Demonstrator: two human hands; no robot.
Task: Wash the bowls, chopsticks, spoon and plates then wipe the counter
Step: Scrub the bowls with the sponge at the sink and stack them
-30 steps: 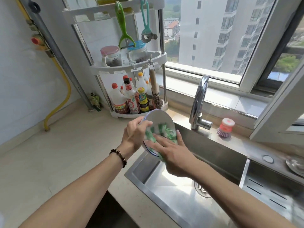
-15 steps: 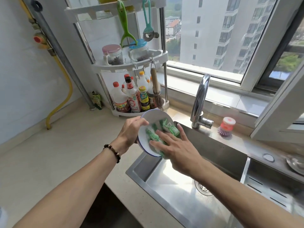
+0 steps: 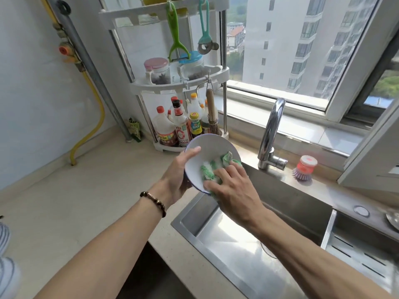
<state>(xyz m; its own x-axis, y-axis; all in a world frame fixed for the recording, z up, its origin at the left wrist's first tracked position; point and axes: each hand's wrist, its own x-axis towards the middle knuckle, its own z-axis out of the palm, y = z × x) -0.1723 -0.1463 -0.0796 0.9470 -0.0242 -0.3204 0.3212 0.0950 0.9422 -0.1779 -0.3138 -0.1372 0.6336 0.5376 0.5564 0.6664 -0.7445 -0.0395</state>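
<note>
A white bowl with a blue rim is tilted on edge above the left corner of the steel sink. My left hand grips its left rim, thumb over the edge. My right hand presses a soapy green cloth against the bowl's inside, fingers bent over the cloth. The lower part of the bowl is hidden behind my right hand.
A chrome tap stands behind the sink, with a red and purple dish brush to its right. A white corner rack holds bottles and jars. Beige counter stretches left. A slotted drain tray sits right.
My right hand has slid the green cloth lower and to the right inside the bowl. The bowl has turned a little more towards me in my left hand.
</note>
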